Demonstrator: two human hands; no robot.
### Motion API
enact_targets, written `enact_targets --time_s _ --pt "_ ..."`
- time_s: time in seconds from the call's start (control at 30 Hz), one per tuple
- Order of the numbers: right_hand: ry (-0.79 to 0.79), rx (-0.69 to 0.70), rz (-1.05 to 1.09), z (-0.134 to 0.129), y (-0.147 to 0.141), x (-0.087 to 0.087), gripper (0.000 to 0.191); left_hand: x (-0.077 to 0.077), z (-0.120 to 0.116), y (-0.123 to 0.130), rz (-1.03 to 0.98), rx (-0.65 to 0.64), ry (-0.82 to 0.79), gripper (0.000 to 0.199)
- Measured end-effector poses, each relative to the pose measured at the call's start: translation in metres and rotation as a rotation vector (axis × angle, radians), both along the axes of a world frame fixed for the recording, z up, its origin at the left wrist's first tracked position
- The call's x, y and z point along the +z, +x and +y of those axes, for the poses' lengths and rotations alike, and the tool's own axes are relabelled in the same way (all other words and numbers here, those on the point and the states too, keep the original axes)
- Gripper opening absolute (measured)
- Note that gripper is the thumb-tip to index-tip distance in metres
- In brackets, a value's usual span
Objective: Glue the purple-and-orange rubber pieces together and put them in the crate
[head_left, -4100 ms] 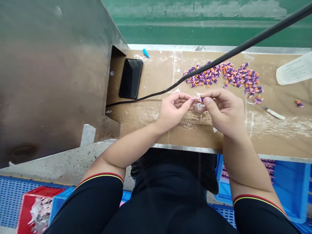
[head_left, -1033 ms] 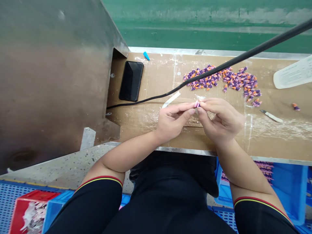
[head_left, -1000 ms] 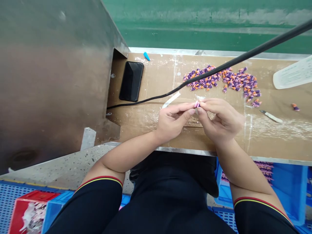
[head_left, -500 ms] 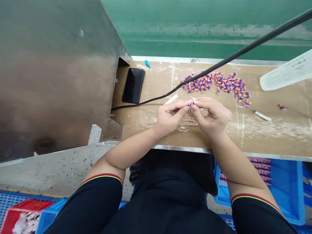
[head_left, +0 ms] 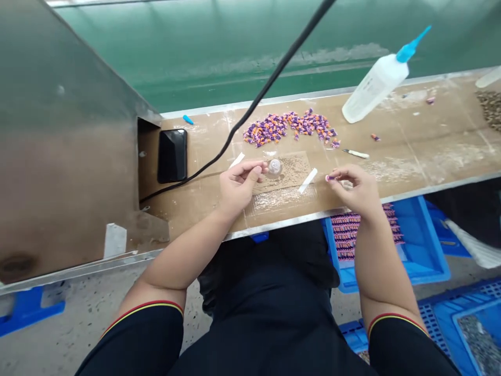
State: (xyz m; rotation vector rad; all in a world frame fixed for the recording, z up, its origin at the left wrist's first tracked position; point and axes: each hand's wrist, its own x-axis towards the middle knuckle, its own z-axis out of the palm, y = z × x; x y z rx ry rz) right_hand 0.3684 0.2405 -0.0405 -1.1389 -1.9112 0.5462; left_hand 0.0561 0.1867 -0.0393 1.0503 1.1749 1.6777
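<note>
My left hand (head_left: 238,189) is over the cardboard-covered bench, thumb and fingers pinched at a small pinkish thing too small to make out. Just right of its fingertips is a small round clear container (head_left: 275,167) on a speckled brown sheet (head_left: 293,169). My right hand (head_left: 354,189) is further right, near the front edge, its thumb and forefinger closed on a small purple and pink piece (head_left: 331,178). Between the hands lies a white strip (head_left: 308,180). Behind them is a pile of small purple, orange and pink pieces (head_left: 270,129).
A black phone (head_left: 172,155) and a blue cap (head_left: 188,119) lie at the left. A black cable (head_left: 250,109) crosses overhead. A white bottle with blue nozzle (head_left: 373,89) stands behind, a small knife (head_left: 356,153) nearer. A blue crate (head_left: 425,261) sits below.
My hands have parted; the right one moved right with the purple piece. The view has shifted right, showing the bottle's nozzle. The clear container and speckled sheet now show between the hands.
</note>
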Motion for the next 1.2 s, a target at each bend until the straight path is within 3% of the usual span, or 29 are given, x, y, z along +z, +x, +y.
enact_targets --time_s 0.1,0.23,0.4,0.53,0.6,0.67,0.8,0.83,0.9,1.0,1.1,1.2 --pt "0.026 0.124 -0.300 0.009 0.030 0.001 0.011 -0.002 -0.001 0.003 0.037 -0.023 -0.012 0.038" --pt "0.016 0.272 -0.479 0.019 0.033 0.000 0.013 -0.005 -0.001 0.004 0.085 -0.026 0.002 0.039" --pt "-0.017 0.223 -0.421 0.019 0.030 -0.004 0.037 -0.005 -0.003 0.002 0.177 0.020 0.049 0.036" --pt "-0.079 0.195 -0.293 0.011 0.031 -0.004 0.014 -0.004 -0.003 0.001 0.204 0.082 0.027 0.035" --pt "-0.123 0.125 -0.179 0.002 0.042 -0.006 0.008 -0.004 -0.003 0.000 0.203 0.101 0.043 0.037" --pt "-0.138 -0.034 -0.027 -0.014 0.069 -0.013 0.014 -0.004 -0.003 -0.002 0.206 0.126 0.058 0.041" --pt "-0.090 -0.578 0.082 -0.070 0.156 -0.044 0.026 -0.001 -0.004 -0.005 0.208 0.098 0.037 0.045" --pt "-0.137 -0.725 0.009 -0.088 0.178 -0.053 0.026 0.001 -0.005 -0.005 0.204 0.089 0.031 0.043" --pt "-0.440 -0.877 -0.299 -0.123 0.213 -0.071 0.027 0.004 -0.006 -0.005 0.199 0.094 0.030 0.041" --pt "-0.816 -0.832 -0.633 -0.159 0.236 -0.092 0.022 0.002 -0.002 -0.004 0.216 0.114 0.025 0.040" --pt "-0.955 -0.764 -0.743 -0.168 0.240 -0.108 0.019 -0.008 0.008 -0.005 0.253 0.169 0.099 0.043" --pt "-1.050 -0.720 -0.854 -0.160 0.242 -0.118 0.016 -0.017 0.019 -0.006 0.242 0.223 0.142 0.034"
